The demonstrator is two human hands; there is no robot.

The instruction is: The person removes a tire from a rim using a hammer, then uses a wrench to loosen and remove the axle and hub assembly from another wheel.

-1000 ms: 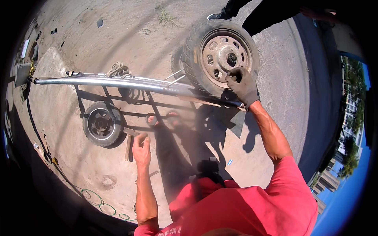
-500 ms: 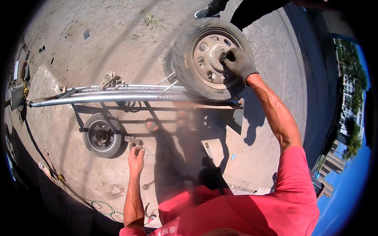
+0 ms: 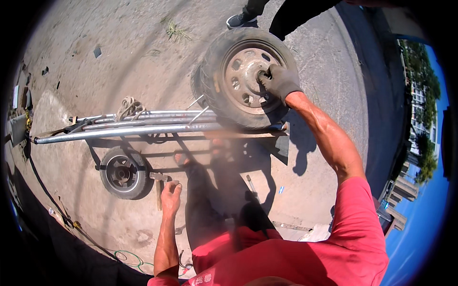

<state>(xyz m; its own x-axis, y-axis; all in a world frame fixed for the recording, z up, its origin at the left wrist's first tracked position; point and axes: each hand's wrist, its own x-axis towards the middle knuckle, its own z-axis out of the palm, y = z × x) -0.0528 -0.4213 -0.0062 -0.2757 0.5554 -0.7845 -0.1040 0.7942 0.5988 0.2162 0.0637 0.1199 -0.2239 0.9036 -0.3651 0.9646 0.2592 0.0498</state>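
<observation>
My left hand [image 3: 171, 194] grips a hammer [image 3: 159, 176] by its metal head end, with its wooden handle pointing down. My right hand [image 3: 276, 82], in a grey-brown glove, has its fingers curled at the hub of a large tyred wheel [image 3: 228, 102] with a rusty pale rim; what they hold there is hidden. The wheel sits at the right end of a frame of long metal tubes [image 3: 124, 128], with another tyre partly hidden behind it. A smaller wheel with a dark spoked hub [image 3: 140, 174] is low on the frame's near side, left of the hammer.
Coiled rope [image 3: 130, 107] rests over the tubes. Another person's shoe [image 3: 238, 20] and dark legs are beyond the large wheel. A cable [image 3: 47, 190] and a green hose [image 3: 133, 257] lie on the dusty ground at left and below. A paved road, trees and buildings are at the right.
My gloved right hand has moved from the rim's lower part up onto the hub centre. The view has shifted, so the wheel appears further left. My left hand still holds the hammer.
</observation>
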